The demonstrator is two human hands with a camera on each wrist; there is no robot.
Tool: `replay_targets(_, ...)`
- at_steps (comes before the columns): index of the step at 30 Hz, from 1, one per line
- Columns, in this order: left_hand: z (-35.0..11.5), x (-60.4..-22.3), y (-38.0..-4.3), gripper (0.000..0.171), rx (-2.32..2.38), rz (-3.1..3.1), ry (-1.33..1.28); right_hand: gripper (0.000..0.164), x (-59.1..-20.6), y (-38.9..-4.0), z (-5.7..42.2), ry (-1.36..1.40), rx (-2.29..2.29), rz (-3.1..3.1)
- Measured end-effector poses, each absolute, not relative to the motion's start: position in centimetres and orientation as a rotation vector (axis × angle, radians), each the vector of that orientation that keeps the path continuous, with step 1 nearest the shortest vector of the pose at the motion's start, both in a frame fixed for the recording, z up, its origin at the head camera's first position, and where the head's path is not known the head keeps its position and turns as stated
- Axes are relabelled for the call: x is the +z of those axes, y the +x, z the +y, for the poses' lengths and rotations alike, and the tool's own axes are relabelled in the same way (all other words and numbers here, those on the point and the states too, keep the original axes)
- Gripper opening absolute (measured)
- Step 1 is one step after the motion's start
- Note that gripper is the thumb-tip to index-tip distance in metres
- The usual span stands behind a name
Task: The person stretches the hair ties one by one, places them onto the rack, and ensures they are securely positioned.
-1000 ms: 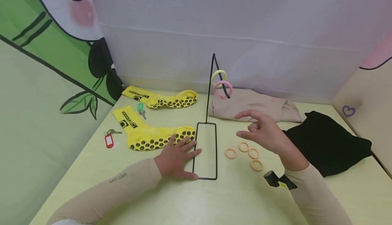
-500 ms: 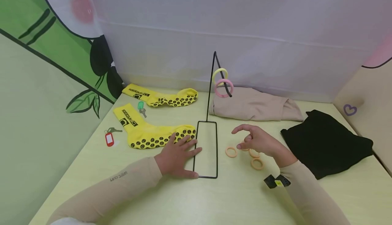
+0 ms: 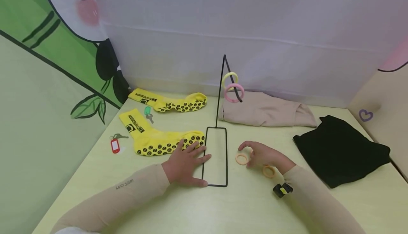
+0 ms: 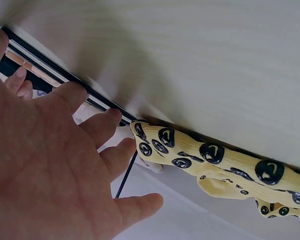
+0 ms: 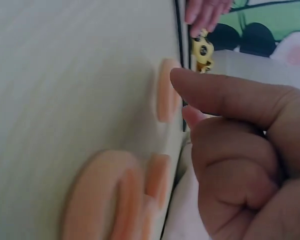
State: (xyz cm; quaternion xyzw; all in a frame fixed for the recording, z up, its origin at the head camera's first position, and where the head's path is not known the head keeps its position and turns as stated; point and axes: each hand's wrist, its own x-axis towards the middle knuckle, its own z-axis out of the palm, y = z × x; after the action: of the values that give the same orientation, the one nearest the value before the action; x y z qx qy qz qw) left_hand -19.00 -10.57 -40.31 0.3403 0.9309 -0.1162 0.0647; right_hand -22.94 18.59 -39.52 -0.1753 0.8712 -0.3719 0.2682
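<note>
My left hand [image 3: 185, 164] rests with spread fingers over the left side of the black wire stand [image 3: 227, 159]; its fingers also lie by the toe of a yellow sock [image 3: 159, 143]. Just above the table, my right hand [image 3: 264, 156] has thumb and index finger apart beside an orange ring [image 3: 241, 159], pinching nothing; its other fingers are curled. Another orange ring [image 3: 268, 171] lies under the wrist, and in the right wrist view further orange rings [image 5: 159, 181] lie below the hand. On the stand's top arm hang a yellow ring [image 3: 230, 74] and a pink ring [image 3: 234, 85].
A second yellow sock [image 3: 178, 104] lies at the back left. Two keys with a green tag [image 3: 147, 110] and a red tag [image 3: 115, 146] are near the socks. Folded beige cloth [image 3: 264, 110] and black cloth [image 3: 341, 152] lie at the back and right.
My right hand has come down and to the left, from above the orange rings to beside the leftmost one, covering some of the others. The left hand has stayed in place.
</note>
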Motion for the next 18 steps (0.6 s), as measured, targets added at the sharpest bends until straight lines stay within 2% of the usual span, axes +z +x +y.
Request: replay_targets(18, -10.59, -40.22, -19.02, 0.089, -0.317, 2.813, 1.019, 0.025, -39.97, -22.34, 17.6, -0.5, -0.845, 2.532)
